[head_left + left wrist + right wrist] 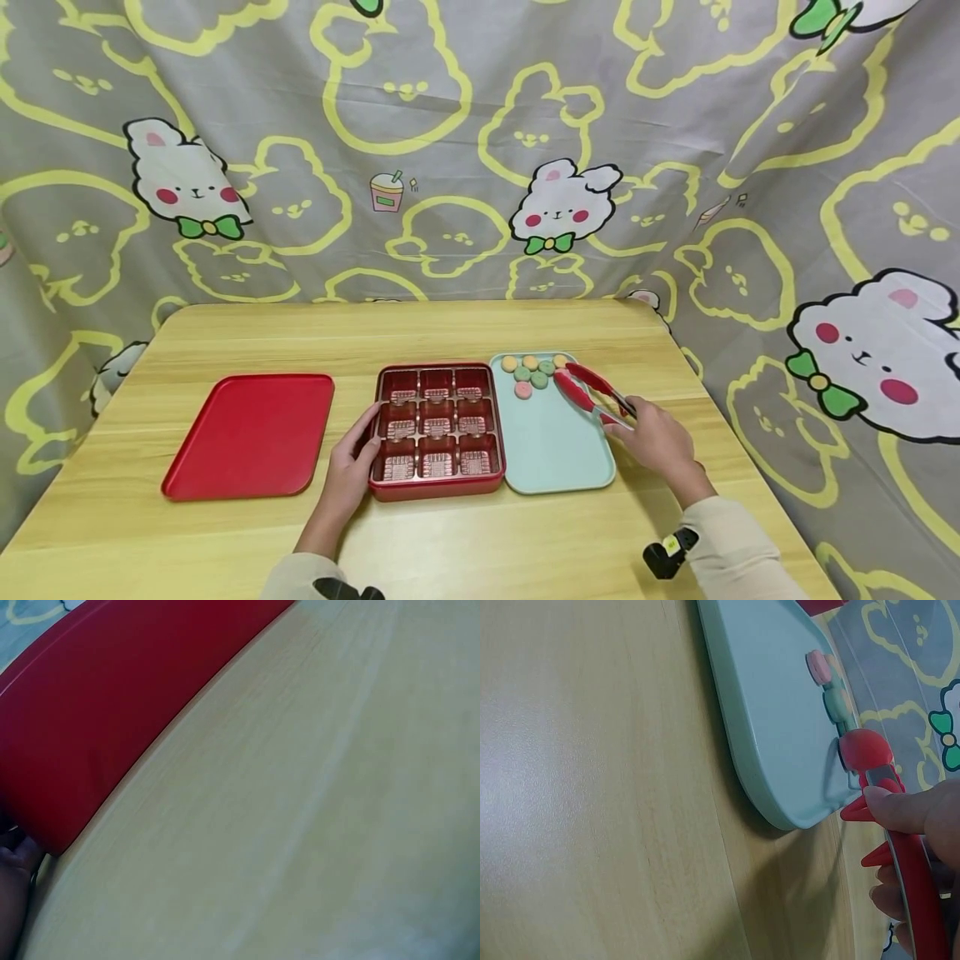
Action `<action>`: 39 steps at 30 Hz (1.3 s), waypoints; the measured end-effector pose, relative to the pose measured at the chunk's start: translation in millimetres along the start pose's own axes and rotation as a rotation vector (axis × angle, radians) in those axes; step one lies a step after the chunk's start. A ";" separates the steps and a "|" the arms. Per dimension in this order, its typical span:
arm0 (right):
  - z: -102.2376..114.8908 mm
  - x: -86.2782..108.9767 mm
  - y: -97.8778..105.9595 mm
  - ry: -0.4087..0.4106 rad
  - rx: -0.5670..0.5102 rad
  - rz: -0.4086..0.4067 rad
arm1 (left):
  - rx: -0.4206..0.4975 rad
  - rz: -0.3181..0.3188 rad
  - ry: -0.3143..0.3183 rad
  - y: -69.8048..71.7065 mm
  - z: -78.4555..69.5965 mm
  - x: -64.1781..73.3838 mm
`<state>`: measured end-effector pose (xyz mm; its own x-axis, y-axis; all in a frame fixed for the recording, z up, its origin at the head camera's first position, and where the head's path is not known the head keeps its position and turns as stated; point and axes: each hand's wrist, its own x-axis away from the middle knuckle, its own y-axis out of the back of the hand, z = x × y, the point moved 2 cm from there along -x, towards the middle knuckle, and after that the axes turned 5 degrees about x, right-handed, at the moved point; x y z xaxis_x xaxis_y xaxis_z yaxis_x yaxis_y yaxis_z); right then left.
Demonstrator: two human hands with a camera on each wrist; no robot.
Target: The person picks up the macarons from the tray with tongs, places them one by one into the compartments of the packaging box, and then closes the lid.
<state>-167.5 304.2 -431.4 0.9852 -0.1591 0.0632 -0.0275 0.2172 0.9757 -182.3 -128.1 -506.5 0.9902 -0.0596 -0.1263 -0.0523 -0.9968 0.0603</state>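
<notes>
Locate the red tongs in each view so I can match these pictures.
Head: right of centre, the red tongs at the light-blue tray's far right corner.
Left wrist: not in it.
Right wrist: lower right, reaching up to the tray's edge.
Shared landmark: the wooden tabletop, in all three.

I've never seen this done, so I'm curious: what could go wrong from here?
The red-and-silver tongs in the right hand could bump the small round pastel pieces, lying close together. The yellow piece near the edge might be pushed off the pale blue rectangular tray. The left hand, touching the nine-compartment red box, might shift it.
</notes>
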 end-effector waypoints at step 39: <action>6.1 3.0 8.8 0.022 0.007 -0.065 | 0.008 0.005 0.002 -0.3 -1.4 -0.1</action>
<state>-165.7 299.8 -421.3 0.9885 -0.1511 -0.0051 0.0356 0.1999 0.9792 -182.3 -127.8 -505.2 0.9901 -0.0644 -0.1245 -0.0582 -0.9969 0.0528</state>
